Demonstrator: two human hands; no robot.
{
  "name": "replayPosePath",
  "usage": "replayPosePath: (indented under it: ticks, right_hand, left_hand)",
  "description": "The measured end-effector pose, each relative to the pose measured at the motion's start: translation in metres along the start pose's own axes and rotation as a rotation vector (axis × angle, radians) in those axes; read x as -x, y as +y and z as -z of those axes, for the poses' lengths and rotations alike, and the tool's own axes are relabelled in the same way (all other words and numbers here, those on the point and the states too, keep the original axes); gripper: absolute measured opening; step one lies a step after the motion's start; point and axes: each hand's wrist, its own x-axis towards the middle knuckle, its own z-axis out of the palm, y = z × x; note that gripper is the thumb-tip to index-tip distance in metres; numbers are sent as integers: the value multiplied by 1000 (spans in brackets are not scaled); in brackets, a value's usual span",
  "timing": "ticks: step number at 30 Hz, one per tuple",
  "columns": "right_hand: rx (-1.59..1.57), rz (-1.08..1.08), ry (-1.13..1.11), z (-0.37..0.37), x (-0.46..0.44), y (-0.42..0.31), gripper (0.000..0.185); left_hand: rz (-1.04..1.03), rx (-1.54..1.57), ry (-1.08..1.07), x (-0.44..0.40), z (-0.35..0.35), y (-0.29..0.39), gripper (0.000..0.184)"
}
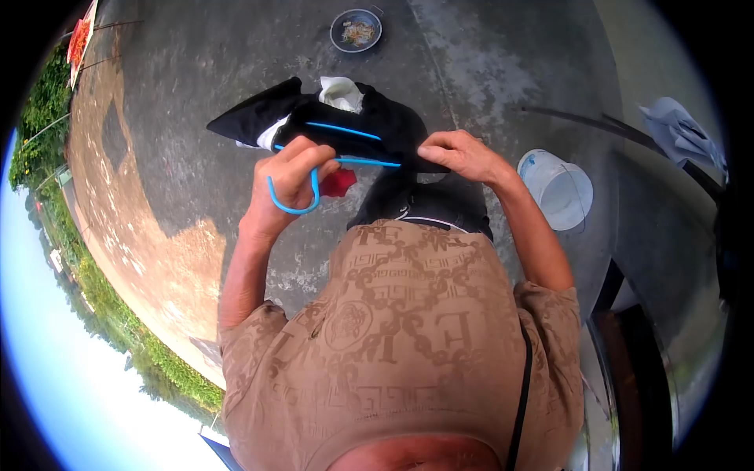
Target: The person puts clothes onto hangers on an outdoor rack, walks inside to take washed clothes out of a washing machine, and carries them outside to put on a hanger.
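My left hand [289, 179] is closed around a blue clothes hanger [294, 210], its hook curving out below the fist. The hanger's far bars reach to the right, over and into a black garment [393, 118] with white parts. At the garment's right end, my right hand [459, 155] pinches the dark cloth between thumb and fingers. A bunched white piece [341, 93] shows at the garment's far edge. Just right of my left hand is a small red patch [338, 183]; I cannot tell what it belongs to.
On the concrete floor [236, 71] ahead stands a round metal basin [356, 31] with scraps in it. A white bucket [556, 191] is at my right. Farther right, a light grey-blue cloth [680, 132] hangs by a dark bar [597, 125].
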Motion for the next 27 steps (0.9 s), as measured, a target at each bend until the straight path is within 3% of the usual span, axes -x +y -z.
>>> replayPosePath:
  ticks: [4,6,7,9,13,15,18,22,25,27]
  right_hand:
    - [-265,-23,-50,-18,3,10,27]
    - [-376,83,182,-27,-1,11,19]
    - [-373,83,179,-28,-4,12,19]
    - [-463,114,466,-29,-5,13,20]
    - [-671,156,714,-31,-2,13,22]
    - [-681,189,755,-27,1,22,23]
    - [-717,284,988,-23,12,14,25]
    - [-668,319,1009,-18,30,3,22]
    - [-545,210,1033,-19,30,15,23]
    - [-542,101,857,-18,17,35,27]
  left_hand:
    - [26,35,23,9,11,-11,14]
    - [30,27,27,14,12,-18,13]
    - [26,21,21,16,11,-21,12]
    - [70,12,27,19,8,-27,11]
    - [173,9,131,25,1,-44,9]
    - [210,42,171,24,1,-49,8]
    - [239,68,283,24,-3,-60,8]
    - [233,88,361,20,-18,-78,5]
    - [310,305,490,16,-26,-87,6]
    - [372,442,409,14,-21,-81,11]
